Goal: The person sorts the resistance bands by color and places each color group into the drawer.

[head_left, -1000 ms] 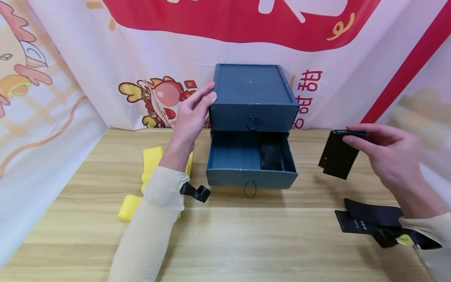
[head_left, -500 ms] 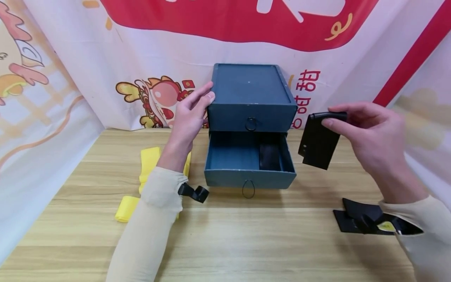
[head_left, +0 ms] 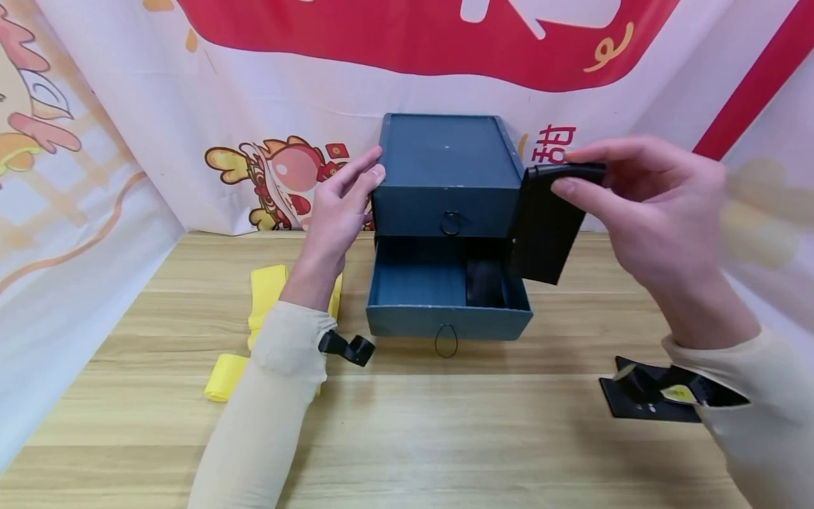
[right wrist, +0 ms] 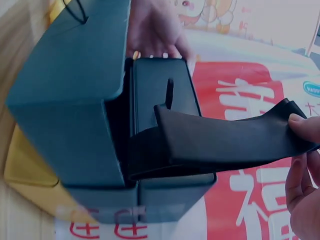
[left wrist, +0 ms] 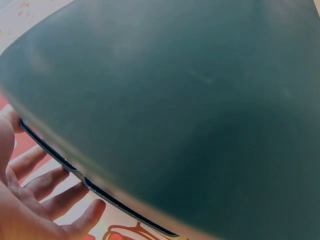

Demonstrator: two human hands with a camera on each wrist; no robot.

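A dark blue two-drawer box (head_left: pixel 448 152) stands against the cloth backdrop, its lower drawer (head_left: pixel 413 322) pulled out. A flat black piece (head_left: pixel 485 279) lies in the right part of that drawer. My left hand (head_left: pixel 337 208) touches the box's upper left side; in the left wrist view its fingers (left wrist: pixel 50 182) are spread loosely below the box's edge. Between thumb and fingers, my right hand (head_left: pixel 664 219) pinches a black folded strip (head_left: pixel 550 230) by its top. The strip hangs before the box's right side, partly covering the lower drawer's right edge. The right wrist view shows its folded layers (right wrist: pixel 225 137).
Yellow folded strips (head_left: pixel 267 297) and a yellow roll (head_left: pixel 225 378) lie on the wooden table (head_left: pixel 445 438) by the left forearm. More black pieces (head_left: pixel 636 403) lie at the right, partly hidden by the right wrist strap (head_left: pixel 718 392). A printed cloth (head_left: pixel 305 78) hangs behind.
My right hand has carried the black folded strip leftward and upward, from the right of the box to its right front corner. My left hand stays at the box's side.
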